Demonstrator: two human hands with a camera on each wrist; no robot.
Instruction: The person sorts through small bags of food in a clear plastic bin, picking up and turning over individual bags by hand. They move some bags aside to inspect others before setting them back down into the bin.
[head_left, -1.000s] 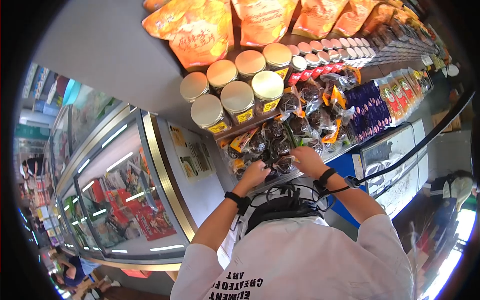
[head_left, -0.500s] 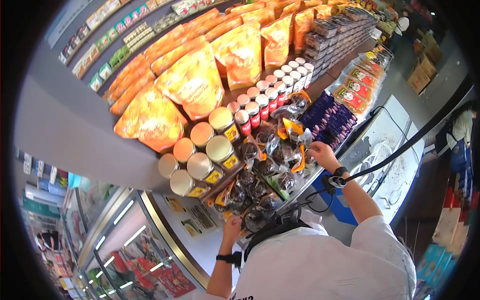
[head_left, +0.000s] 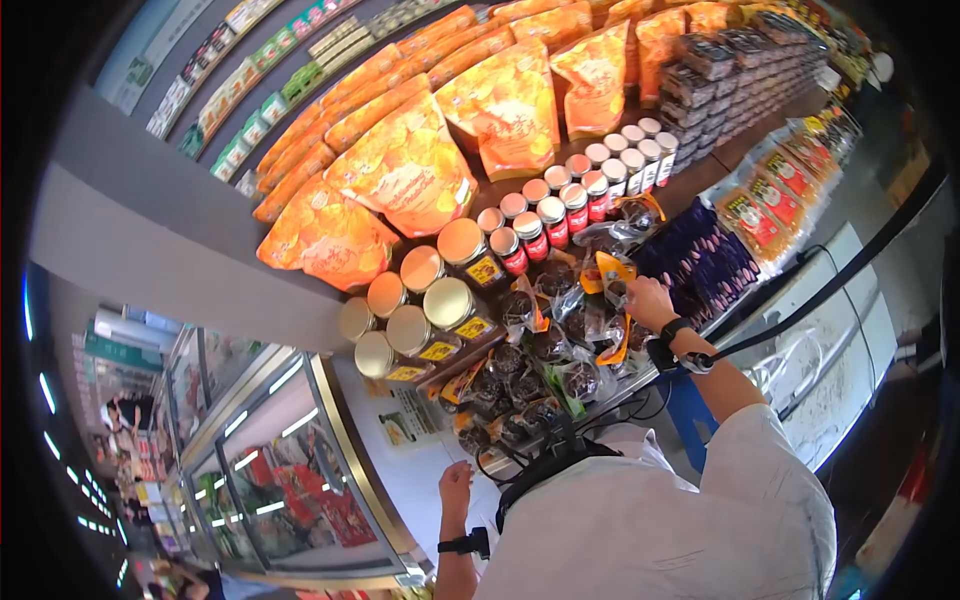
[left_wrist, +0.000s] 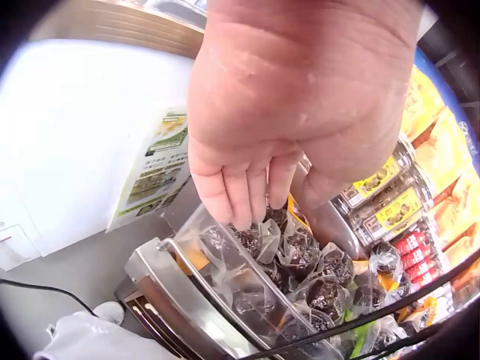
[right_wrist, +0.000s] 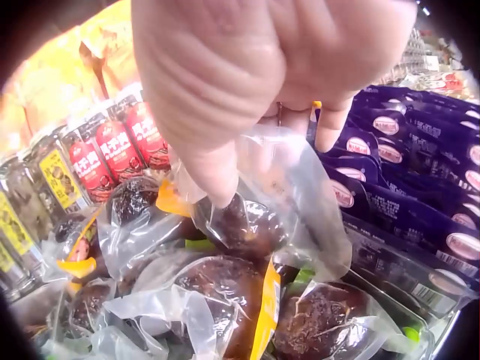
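At the right part of the bin, my right hand (head_left: 648, 302) pinches a clear bag of dark brown round food (right_wrist: 244, 225). Its thumb lies along the near side, and the clear film (right_wrist: 300, 199) rises between the thumb and the fingers. Similar glossy bagged pieces (right_wrist: 319, 319), some with orange labels, crowd around and below it. My left hand (head_left: 456, 487) hangs beside the bin's left front corner with relaxed fingers and holds nothing. In the left wrist view its fingertips (left_wrist: 241, 223) overlap the bagged pieces behind, near the bin's clear front wall (left_wrist: 247, 289).
Gold-lidded jars (head_left: 408, 330) and small red-labelled jars (head_left: 528, 235) stand behind the bin. Purple packets (head_left: 700, 258) adjoin it on the right. Large orange bags (head_left: 405, 165) line the back. A black cable (head_left: 830, 280) crosses on the right; a glass-fronted cabinet (head_left: 290, 480) stands left.
My left hand has drawn back from the bagged food to the bin's front left. The right hand has shifted from the front middle to the right side, onto a bag there.
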